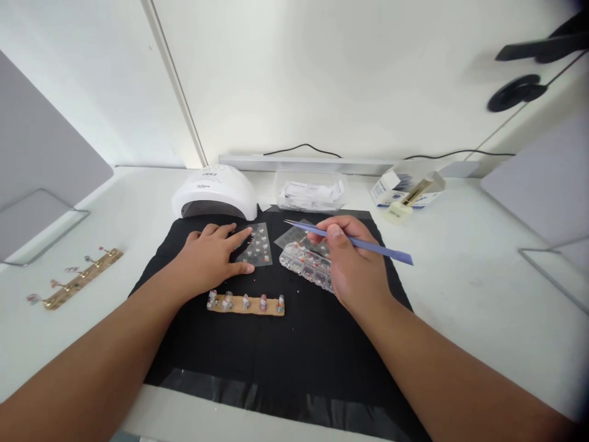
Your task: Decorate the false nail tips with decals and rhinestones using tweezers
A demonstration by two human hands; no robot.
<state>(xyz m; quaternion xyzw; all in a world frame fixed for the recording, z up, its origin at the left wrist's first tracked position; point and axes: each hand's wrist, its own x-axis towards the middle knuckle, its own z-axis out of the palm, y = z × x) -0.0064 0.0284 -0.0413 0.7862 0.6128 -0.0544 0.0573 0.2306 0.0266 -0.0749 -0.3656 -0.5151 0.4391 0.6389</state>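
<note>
My left hand (209, 256) lies flat on the black mat (276, 356), its fingertips pressing the edge of a clear sticker sheet (257, 245). In my right hand (354, 264) I grip blue tweezers (359, 243), their tips pointing left above the sheet. A clear compartment box of small beads (306, 263) lies just under and left of my right hand. In front of my left hand sits a tan strip holding several nail tips (246, 303).
A white nail lamp (215, 194) stands behind the mat. A clear plastic tub (310, 191) and small boxes (405, 189) sit at the back. A second strip with nail tips (76, 279) lies far left. Grey panels stand at both sides.
</note>
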